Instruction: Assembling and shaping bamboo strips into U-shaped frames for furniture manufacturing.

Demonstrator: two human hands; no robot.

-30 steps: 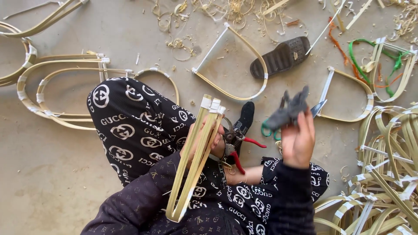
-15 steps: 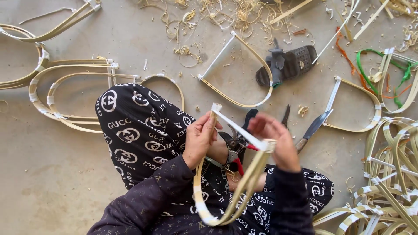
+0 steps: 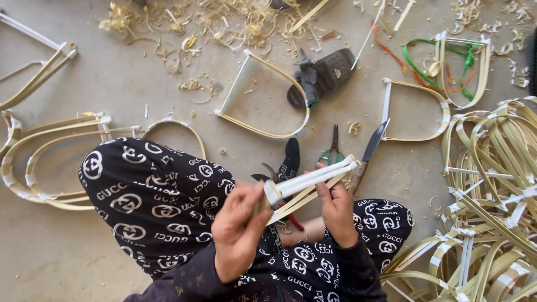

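I sit on the floor with patterned black-and-white trousers over my knees. My left hand [image 3: 238, 229] grips the taped near end of a bent bamboo strip frame [image 3: 313, 180]. My right hand [image 3: 335, 208] holds the same frame from below, thumb against the strips. The frame lies almost level across my lap, and its white-taped bar points up to the right. Red-handled cutters [image 3: 282, 210] lie partly hidden under it.
A knife [image 3: 370, 150] and green-handled pliers [image 3: 334, 146] lie just beyond my hands. A dark sandal [image 3: 330, 75] carries a dark tool. D-shaped bamboo frames [image 3: 263, 130] lie on the concrete, with larger hoops [image 3: 50, 162] at left, a pile [image 3: 492, 184] at right and shavings [image 3: 224, 22] at top.
My right hand dropped the dark tool onto the sandal and came down to the frame. The frame went from upright in my left hand to level between both hands.
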